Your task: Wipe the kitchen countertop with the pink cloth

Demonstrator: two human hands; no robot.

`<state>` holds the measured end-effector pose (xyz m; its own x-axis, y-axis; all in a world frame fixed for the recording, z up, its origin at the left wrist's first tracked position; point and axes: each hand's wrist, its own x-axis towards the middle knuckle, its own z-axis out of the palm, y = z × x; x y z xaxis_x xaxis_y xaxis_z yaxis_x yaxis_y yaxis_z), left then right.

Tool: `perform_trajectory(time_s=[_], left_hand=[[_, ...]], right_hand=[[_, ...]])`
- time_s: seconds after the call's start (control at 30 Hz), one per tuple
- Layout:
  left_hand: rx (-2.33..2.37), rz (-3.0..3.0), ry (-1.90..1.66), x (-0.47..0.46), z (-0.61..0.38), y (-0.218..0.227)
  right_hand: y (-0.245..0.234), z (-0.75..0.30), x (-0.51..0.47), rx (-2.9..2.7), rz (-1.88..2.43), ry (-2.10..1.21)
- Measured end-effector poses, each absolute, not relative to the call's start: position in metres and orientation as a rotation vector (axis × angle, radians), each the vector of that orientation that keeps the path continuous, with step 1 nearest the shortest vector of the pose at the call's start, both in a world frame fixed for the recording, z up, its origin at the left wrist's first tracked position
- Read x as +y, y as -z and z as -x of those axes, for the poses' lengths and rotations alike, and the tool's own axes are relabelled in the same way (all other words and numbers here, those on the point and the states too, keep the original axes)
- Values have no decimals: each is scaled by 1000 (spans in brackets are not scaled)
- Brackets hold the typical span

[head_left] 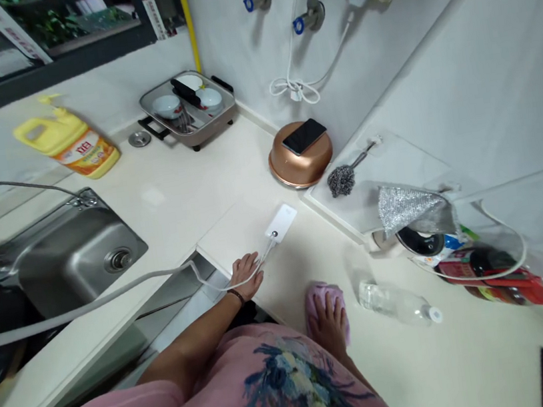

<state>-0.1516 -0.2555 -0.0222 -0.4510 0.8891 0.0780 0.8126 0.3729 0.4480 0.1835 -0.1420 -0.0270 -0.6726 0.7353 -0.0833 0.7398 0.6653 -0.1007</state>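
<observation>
My left hand [245,273] lies flat with fingers spread on the front edge of the cream counter [282,276], touching a white cable [200,274] that runs to a small white box [280,221]. My right hand [328,313] presses flat on a pink cloth [321,294] on the counter, fingers stretched over it. A clear plastic bottle [397,304] lies on its side just right of the cloth.
A steel sink [71,252] with tap sits at left, a yellow detergent jug [68,143] behind it. A tray with bowls [187,107], a copper pot [300,159] with a phone [304,136] on it, a steel scrubber [342,180], a silver cloth [411,207] and bottles [493,273] crowd the right.
</observation>
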Motion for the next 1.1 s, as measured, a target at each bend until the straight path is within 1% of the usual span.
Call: perform_trajectory(time_s=[0.1,0.2,0.33,0.43,0.6,0.67,0.73,0.87,1.1], left_hand=[[2455,-1553,-638,-256,153,24],[2454,-1574,-631,-256,153,25],[2451,-1569,-633,-256,153,24],[2457,-1562,-638,-256,152,23],[2451,-1564,-647,-256,152,22],[2447,-1562,-652,-256,152,22],[2444,-1561,-654,-255,152,23],[2443,-1555,-656,-255,152,23],[2440,-1550,-658,-255,151,20]], right_hand=[[20,-145,-86,2678,-1556,156],[10,-110,-18,2477,-1804,221],[3,-85,40,2356,-1951,307],[4,-84,28,2464,-1875,274],[22,-119,-81,2790,-1442,141],[31,-138,-121,2875,-1263,141],[36,-149,-140,2921,-1129,155],[31,-126,-112,2887,-1060,156],[11,-5,8,2822,-1201,149]])
